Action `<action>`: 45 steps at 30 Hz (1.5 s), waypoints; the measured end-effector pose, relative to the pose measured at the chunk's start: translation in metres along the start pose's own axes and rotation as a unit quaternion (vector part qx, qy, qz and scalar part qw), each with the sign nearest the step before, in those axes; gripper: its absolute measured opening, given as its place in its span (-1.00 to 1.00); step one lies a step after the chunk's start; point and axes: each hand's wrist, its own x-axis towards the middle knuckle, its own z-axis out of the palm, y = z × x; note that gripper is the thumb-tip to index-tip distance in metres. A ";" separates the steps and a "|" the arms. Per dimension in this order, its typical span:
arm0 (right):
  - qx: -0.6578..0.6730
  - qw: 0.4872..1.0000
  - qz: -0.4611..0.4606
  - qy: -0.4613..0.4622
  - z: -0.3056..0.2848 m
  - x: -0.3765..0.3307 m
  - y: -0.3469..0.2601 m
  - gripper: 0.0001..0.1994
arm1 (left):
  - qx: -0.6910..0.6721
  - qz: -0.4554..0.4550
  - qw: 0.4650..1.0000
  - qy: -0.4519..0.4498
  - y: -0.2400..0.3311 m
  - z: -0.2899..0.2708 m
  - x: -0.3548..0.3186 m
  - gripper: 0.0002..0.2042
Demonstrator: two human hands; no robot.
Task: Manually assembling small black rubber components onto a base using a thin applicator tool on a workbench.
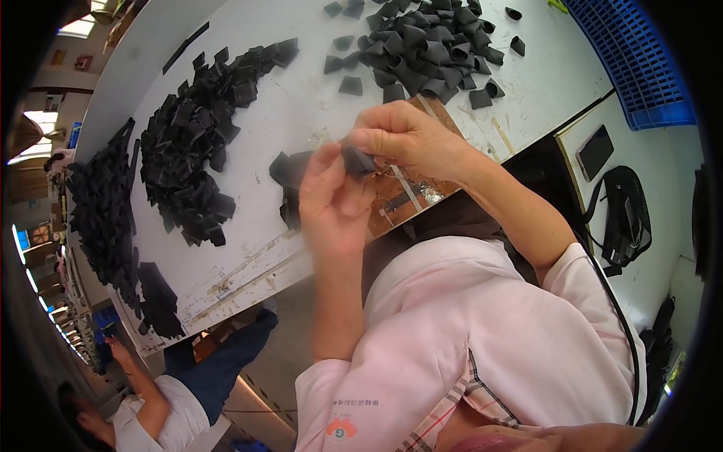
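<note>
Both of my hands are raised over the front part of the white table, close together. A small black curved piece (358,161) of sheet material sits between them. My right hand (410,139) pinches it from the right with thumb and fingers. Around its left side close the fingers of my left hand (331,197), slightly blurred. Several loose black pieces (288,173) lie beside and partly behind my left hand. Farther back is a heap of black pieces bent into short tubes (425,49). A long heap of flat black pieces (188,135) lies to the left.
More black strips (102,188) are piled along the table's left edge. A brown board (444,117) with tape is partly under my hands. On the right are a blue plastic basket (644,64), a phone (595,153) and a black mesh bag (626,215). Another person (162,392) is at lower left.
</note>
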 end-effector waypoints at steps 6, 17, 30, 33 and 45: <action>-0.182 0.979 -0.032 0.090 0.001 -0.011 -0.010 -0.71 | 0.358 0.291 0.887 0.011 0.000 0.021 0.000 -0.64; -0.450 0.821 -0.313 0.161 0.020 -0.019 -0.009 -0.78 | 0.242 0.303 0.922 -0.009 0.001 0.016 -0.004 -0.91; -0.534 0.781 -0.303 0.116 0.012 -0.019 -0.007 -0.88 | 0.290 0.279 0.916 0.001 -0.002 0.006 -0.010 -0.88; -0.534 0.792 -0.283 0.085 0.010 -0.016 -0.012 -0.87 | 0.402 0.289 0.869 0.012 0.002 0.017 -0.008 -0.88; -0.102 0.965 -0.052 0.238 -0.028 -0.006 -0.023 -0.75 | 0.596 0.346 0.670 0.276 0.013 -0.075 0.005 -0.81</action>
